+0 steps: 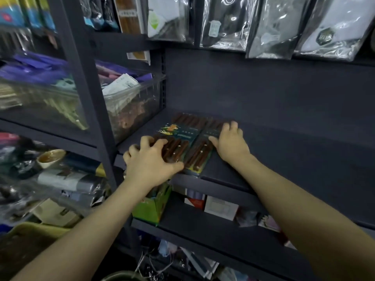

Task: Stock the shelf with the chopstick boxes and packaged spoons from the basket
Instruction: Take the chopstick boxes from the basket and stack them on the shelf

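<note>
Two chopstick boxes lie flat side by side on the dark shelf (284, 142), each showing brown chopsticks through a window. My left hand (151, 159) rests on the near end of the left box (176, 136), fingers spread and bent over it. My right hand (230, 141) lies on the right edge of the right box (199, 151), fingers bent over its far part. The boxes' near ends reach the shelf's front edge. A yellow-green basket (26, 232) shows at the lower left; its contents are out of sight.
A clear plastic bin (134, 104) of goods stands left of the boxes behind the upright post (89, 94). Bagged items (269, 27) hang above the shelf. On the shelf below sit a green carton (152, 205) and small boxes (221, 207).
</note>
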